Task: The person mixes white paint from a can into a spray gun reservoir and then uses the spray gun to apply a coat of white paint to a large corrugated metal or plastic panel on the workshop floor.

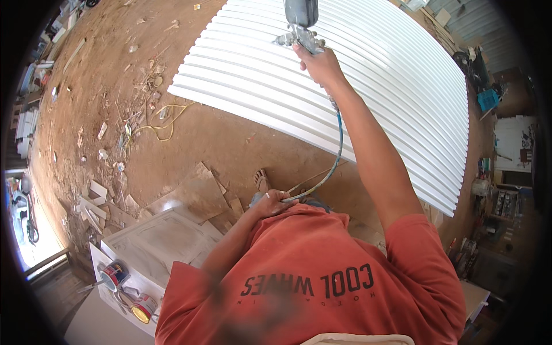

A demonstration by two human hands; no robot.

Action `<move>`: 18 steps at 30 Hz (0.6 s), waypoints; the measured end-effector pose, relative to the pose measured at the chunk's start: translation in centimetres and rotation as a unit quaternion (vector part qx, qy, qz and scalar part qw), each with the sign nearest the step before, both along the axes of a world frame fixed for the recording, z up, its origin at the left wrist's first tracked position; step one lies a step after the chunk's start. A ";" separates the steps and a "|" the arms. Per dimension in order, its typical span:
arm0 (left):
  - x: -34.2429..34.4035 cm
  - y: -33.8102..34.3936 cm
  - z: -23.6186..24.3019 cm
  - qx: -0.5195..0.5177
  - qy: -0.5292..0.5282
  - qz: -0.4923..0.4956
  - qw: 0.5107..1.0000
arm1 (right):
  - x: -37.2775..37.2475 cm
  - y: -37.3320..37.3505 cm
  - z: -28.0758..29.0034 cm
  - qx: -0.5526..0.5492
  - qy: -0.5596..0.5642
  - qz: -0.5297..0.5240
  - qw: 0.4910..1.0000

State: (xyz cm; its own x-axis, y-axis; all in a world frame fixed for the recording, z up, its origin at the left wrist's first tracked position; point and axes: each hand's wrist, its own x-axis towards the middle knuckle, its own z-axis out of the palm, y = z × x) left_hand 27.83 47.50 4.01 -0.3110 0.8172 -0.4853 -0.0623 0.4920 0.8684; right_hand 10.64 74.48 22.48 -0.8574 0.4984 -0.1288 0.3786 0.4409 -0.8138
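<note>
Ribbed panel [253, 92] is filling the upper middle and right of the frame, lying beyond the person's feet, with its top edge running out of view. Its ribs are showing white nearly everywhere they can be seen, so coating is probably well along; bright glare is hiding any thin spots, and whether the grooves or the cut-off far part are needing more, I cannot tell. No mist is showing clearly at the spray gun [307, 40], so whether it is firing is uncertain too. The right hand [323, 68] is closing around the gun's handle at the upper middle, above the panel, with a dark cup [302, 11] standing over it. Well apart from it, the left hand [271, 203] is clasping the hose [340, 135] at the waist, and the hose is curving up across the panel's near edge. That edge is slanting from the left corner down to the lower right, and a strip of dirt floor [224, 144] is offering some walking room beside it. Left of the panel, more floor is opening out, though a yellow cord [158, 127] and scraps are lying there; at the lower left, a box [164, 241] and paint cans [115, 275] are limiting backward steps.
</note>
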 end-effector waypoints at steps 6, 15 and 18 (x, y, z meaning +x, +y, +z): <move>-2.1 1.8 -0.1 0.047 0.087 -0.103 0.990 | 9.9 8.1 -6.5 0.043 -0.010 -0.108 0.993; -2.7 2.6 -3.4 0.119 0.038 -0.140 0.982 | 21.8 8.9 -8.4 0.072 -0.106 -0.260 0.957; -3.2 1.8 -3.9 0.134 0.076 -0.129 0.980 | 18.0 8.1 -9.9 0.087 -0.056 -0.183 0.977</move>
State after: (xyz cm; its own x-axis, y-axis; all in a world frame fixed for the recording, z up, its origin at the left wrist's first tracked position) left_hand 24.61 49.30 0.14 -0.1286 0.9698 -0.2074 0.1744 0.2280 0.9579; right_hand 28.60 82.60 12.58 -0.6020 0.7925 -0.0975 0.6203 0.3873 -0.6820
